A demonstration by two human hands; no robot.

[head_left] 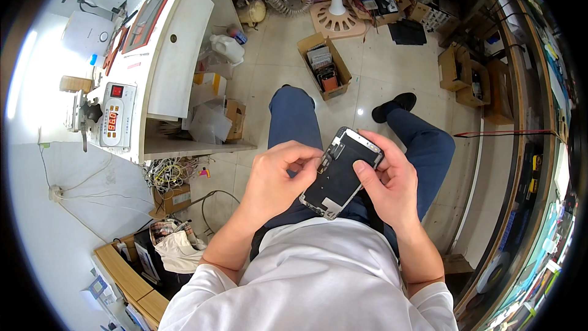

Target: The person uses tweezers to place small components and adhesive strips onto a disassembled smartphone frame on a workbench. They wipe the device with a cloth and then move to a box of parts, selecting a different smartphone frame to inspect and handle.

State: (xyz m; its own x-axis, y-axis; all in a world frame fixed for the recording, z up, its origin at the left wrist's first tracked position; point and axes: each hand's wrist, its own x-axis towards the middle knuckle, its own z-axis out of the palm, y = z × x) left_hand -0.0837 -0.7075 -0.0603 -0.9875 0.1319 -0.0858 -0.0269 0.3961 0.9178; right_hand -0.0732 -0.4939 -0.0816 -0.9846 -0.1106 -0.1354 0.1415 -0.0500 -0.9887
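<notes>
A phone screen assembly [335, 175] with a black back, a silver edge and small metal parts is held tilted above my lap. My right hand [392, 178] grips its right side, thumb across the back and fingers round the edge. At the opposite edge, the thumb and index finger of my left hand [285, 171] are pinched together beside a small flex cable [325, 160]. Whatever those fingertips hold is too small or hidden to make out. The other left fingers are curled in.
A white bench [166, 43] with a control box [118, 115] showing red digits stands at left. On the floor ahead are a cardboard box [324, 66] of flat parts and a pale stand base [337, 19]. Shelving [520, 147] runs along the right; a bag [177, 246] lies lower left.
</notes>
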